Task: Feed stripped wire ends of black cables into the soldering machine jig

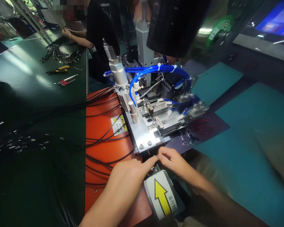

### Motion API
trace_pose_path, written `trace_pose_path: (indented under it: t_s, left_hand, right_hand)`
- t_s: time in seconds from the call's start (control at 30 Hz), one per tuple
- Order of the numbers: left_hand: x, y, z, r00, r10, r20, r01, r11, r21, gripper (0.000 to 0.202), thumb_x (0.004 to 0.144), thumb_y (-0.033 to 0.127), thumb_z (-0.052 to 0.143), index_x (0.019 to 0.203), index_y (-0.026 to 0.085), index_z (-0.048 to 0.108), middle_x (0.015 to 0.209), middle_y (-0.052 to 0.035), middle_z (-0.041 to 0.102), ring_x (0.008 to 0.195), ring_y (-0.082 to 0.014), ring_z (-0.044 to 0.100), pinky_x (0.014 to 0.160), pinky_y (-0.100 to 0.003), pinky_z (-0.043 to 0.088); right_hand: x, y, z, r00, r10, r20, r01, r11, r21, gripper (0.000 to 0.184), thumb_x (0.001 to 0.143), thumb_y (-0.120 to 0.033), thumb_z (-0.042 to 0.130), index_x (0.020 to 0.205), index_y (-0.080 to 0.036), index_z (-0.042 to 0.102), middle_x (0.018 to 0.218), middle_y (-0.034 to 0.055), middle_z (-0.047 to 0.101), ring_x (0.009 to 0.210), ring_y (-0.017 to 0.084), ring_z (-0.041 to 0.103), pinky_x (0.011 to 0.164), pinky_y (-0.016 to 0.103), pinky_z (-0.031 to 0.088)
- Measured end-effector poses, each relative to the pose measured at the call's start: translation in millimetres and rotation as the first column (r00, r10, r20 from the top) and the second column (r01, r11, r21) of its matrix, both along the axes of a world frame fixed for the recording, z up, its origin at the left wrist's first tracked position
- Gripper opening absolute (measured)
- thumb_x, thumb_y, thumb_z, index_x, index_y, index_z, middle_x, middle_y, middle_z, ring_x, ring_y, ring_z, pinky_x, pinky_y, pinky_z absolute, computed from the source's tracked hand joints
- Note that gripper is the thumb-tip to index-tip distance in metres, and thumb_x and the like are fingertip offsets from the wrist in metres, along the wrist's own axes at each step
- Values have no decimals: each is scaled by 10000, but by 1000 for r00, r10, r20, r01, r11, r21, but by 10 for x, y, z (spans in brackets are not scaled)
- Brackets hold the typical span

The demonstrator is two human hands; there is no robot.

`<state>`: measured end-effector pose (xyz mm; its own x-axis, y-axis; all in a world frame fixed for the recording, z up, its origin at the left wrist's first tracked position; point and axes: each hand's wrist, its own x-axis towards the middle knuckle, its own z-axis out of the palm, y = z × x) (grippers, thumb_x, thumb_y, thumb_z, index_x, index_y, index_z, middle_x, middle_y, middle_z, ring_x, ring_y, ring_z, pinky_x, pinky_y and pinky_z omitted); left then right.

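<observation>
Your left hand (pixel 125 184) and right hand (pixel 172 160) pinch a tiny metal piece (pixel 156 157) beside a grey plate (pixel 148 186) printed with a yellow arrow (pixel 161 198). Farther left, an orange panel (pixel 101 154) carries a warning label (pixel 118 124).

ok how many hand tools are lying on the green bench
3: yellow-handled pliers, a red-handled tool nearer the black cables, a small hex key right of the pliers. Shadow and cables may hide more.
</observation>
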<state>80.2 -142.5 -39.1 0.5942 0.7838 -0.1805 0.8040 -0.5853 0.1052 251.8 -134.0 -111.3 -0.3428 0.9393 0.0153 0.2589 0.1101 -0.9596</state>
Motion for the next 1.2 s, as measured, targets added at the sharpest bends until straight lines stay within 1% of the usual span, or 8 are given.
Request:
trace_pose_path:
  t_s: [0.1, 0.23, 0.37, 0.5, 0.7, 0.9, 1.03, 1.2]
  left_hand:
    - [-21, -51, -62, 999, -12, 45, 8, 997, 74, 553, 779, 41, 441, 1226, 366, 444, 867, -2, 612, 690, -171, 590, 489, -217, 424]
    - [-171, -144, -203, 982, -4, 188, -39, 974, 225, 375, 863, 121, 361, 1149, 293, 534, 857, -39, 572, 737, -172, 548, 543, -229, 447]
    - [-318, -199, -252, 911, -13, 413, -78, 976, 201, 329, 908, 163, 291, 1082, 221, 564, 856, -59, 527, 741, -164, 515, 557, -231, 429]
    - [-352, -214, -224, 852, -12, 523, -69, 989, 134, 290, 912, 129, 304, 1067, 178, 544, 776, -40, 503, 666, -141, 469, 517, -218, 365]
    - [-293, -231, -188, 918, -24, 397, -100, 952, 288, 252, 904, 100, 345, 929, 146, 592, 706, -42, 510, 644, -162, 402, 584, -295, 293]
    - [-261, -241, -178, 924, 4, 383, -117, 955, 274, 284, 909, 103, 330, 890, 146, 610, 693, -44, 514, 646, -170, 402, 584, -293, 281]
    - [-252, -248, -184, 943, 84, 321, -184, 937, 297, 290, 910, 141, 332, 976, 153, 614, 795, -75, 552, 728, -202, 429, 641, -329, 330]
    - [-222, -242, -172, 953, 181, 243, -262, 896, 360, 316, 916, 181, 324, 1046, 208, 610, 969, -96, 574, 881, -249, 456, 750, -419, 345]
  right_hand:
    - [11, 15, 63, 1000, 7, -18, -8, 998, -58, 164, 751, -198, 361, 587, -190, 354, 562, -43, 336, 531, 102, 329, 494, 217, 279]
    - [28, 18, 70, 999, 11, -46, -16, 995, -99, 166, 761, -218, 382, 599, -184, 377, 583, -40, 358, 563, 106, 346, 525, 217, 289]
    - [38, 10, 76, 998, 10, -68, -19, 992, -126, 173, 770, -207, 397, 600, -183, 383, 596, -42, 369, 577, 103, 352, 540, 213, 289]
    - [35, 7, 89, 997, -3, -74, -8, 990, -144, 174, 769, -203, 409, 597, -181, 391, 601, -41, 375, 589, 105, 356, 550, 215, 288]
    - [18, 21, 113, 997, -33, -75, 19, 983, -180, 156, 727, -210, 419, 575, -177, 406, 578, -38, 390, 571, 109, 364, 541, 225, 287]
    - [19, -6, 98, 990, -88, -112, 64, 976, -208, 213, 786, -275, 384, 599, -183, 428, 564, -22, 444, 556, 127, 413, 541, 247, 321]
    - [72, -100, 94, 962, -196, -192, 153, 964, -217, 252, 871, -348, 305, 734, -190, 445, 574, -32, 436, 533, 129, 407, 535, 251, 343]
    - [104, -206, 138, 940, -310, -143, 289, 945, -152, 239, 873, -345, 364, 718, -195, 468, 568, -39, 412, 539, 132, 407, 538, 248, 329]
